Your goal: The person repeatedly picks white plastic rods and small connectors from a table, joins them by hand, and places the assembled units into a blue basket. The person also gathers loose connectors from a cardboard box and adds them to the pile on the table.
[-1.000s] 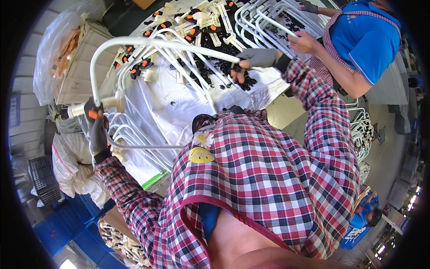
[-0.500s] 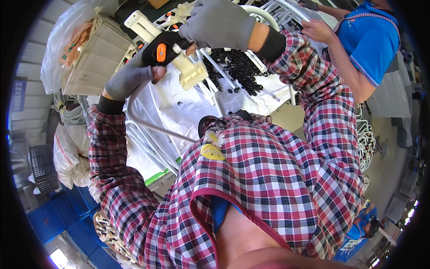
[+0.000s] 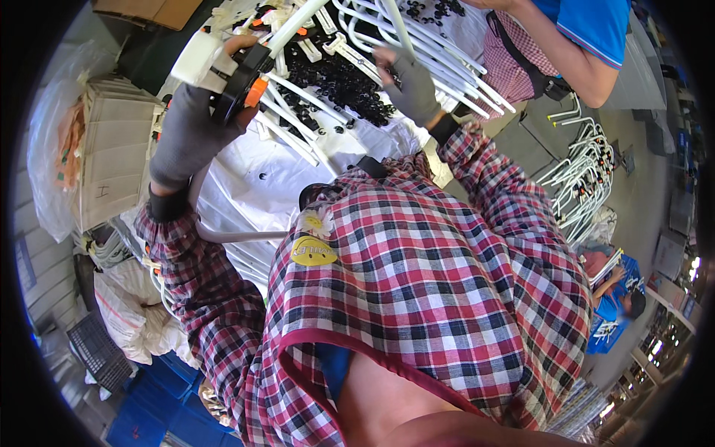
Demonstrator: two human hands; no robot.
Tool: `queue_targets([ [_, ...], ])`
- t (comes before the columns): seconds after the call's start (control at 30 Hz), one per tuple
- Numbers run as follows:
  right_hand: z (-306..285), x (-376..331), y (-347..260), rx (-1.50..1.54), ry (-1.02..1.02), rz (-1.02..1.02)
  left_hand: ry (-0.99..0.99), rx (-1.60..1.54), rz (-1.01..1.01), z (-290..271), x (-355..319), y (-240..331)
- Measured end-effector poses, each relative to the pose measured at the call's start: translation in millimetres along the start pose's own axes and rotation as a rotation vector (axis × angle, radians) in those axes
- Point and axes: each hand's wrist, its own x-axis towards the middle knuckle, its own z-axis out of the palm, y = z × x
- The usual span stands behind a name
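Note:
My left hand (image 3: 195,134), in a grey glove with bare fingertips, is closed around a black plastic fitting (image 3: 242,82) with an orange button and a white block-shaped end. A bent pale tube (image 3: 242,236) runs below this hand toward my chest; their join is hidden. Farther right, my right hand (image 3: 413,91) has its fingers apart, with nothing plainly in them. It is over the edge of a stack of white bent tubes (image 3: 447,74); whether it touches one I cannot tell. Small black plastic parts (image 3: 339,82) lie heaped between my hands.
White plastic fittings (image 3: 309,48) lie at the far side of the white-covered table (image 3: 253,190). A co-worker's arm (image 3: 555,48) is at the far right. A beige bin (image 3: 112,156) stands left, and more bent tubes (image 3: 581,182) are stacked at right.
My right hand has left the fitting and moved right and nearer, its fingers opening. My left hand has moved left and slightly nearer with the fitting, which is turned. The view has shifted too.

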Motion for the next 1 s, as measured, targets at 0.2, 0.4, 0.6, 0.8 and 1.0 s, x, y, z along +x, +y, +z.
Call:
queue_targets([
  [0.2, 27.2, -105.2, 61.5, -0.273, -0.405, 0.680, 0.055, -0.498, -0.245, -8.9, -22.6, -0.6],
  [0.4, 59.3, -88.3, 69.2, -0.324, -0.471, 0.583, -0.056, -0.466, -0.445, -22.7, -31.6, -23.3],
  [0.6, 99.7, -66.4, 91.7, -0.097, -0.304, 0.597, -0.016, -0.676, -0.421, -16.4, -23.2, -22.1],
  [0.8, 96.2, -25.3, 47.9, 0.052, -0.038, 0.316, -0.078, -0.714, -0.418, -13.9, -24.2, -53.3],
  [1.0, 45.3, 70.3, -57.8, 0.303, -0.039, 0.050, -0.039, -0.755, -0.393, -9.0, -20.5, -48.8],
])
